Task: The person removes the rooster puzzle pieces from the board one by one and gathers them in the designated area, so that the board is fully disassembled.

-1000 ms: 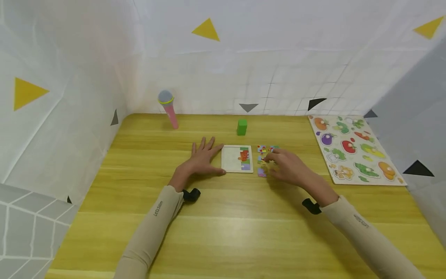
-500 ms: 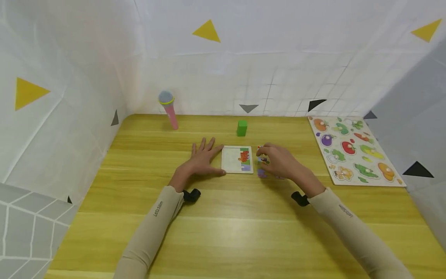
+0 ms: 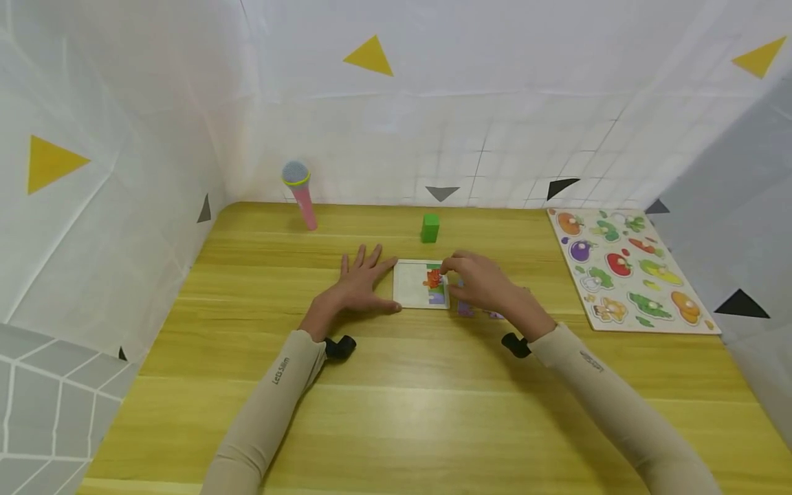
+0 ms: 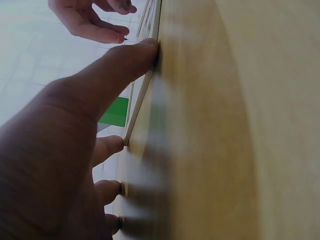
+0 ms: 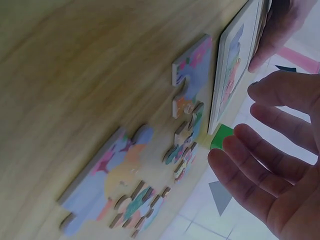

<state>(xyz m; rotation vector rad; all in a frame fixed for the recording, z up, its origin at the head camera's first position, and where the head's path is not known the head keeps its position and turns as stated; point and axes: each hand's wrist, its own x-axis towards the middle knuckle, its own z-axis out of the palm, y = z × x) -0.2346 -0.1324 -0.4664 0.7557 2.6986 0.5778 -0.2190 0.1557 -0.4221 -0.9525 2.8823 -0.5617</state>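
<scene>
My left hand (image 3: 359, 285) lies spread at the left of a small white puzzle tray (image 3: 410, 283), with thumb and index finger touching its edge. Several joined puzzle pieces (image 3: 433, 277) with a red figure fill the tray's right side. Over the tray's right edge, my right hand (image 3: 482, 280) has its thumb and fingers bent together. A small dark edge at the thumb tip in the right wrist view appears to be a pinched puzzle piece, mostly hidden. On the table beside the tray lie several loose puzzle pieces (image 5: 112, 175), partly under the right hand in the head view.
Behind the tray stands a green block (image 3: 430, 228). A pink toy microphone (image 3: 302, 196) is at the back left. At the far right lies a vegetable knob puzzle board (image 3: 631, 271). White sheeting (image 3: 396, 137) encloses the wooden table (image 3: 396, 399).
My right hand has moved left, from above the loose pieces to the tray's right edge. My left hand has stayed in place against the tray.
</scene>
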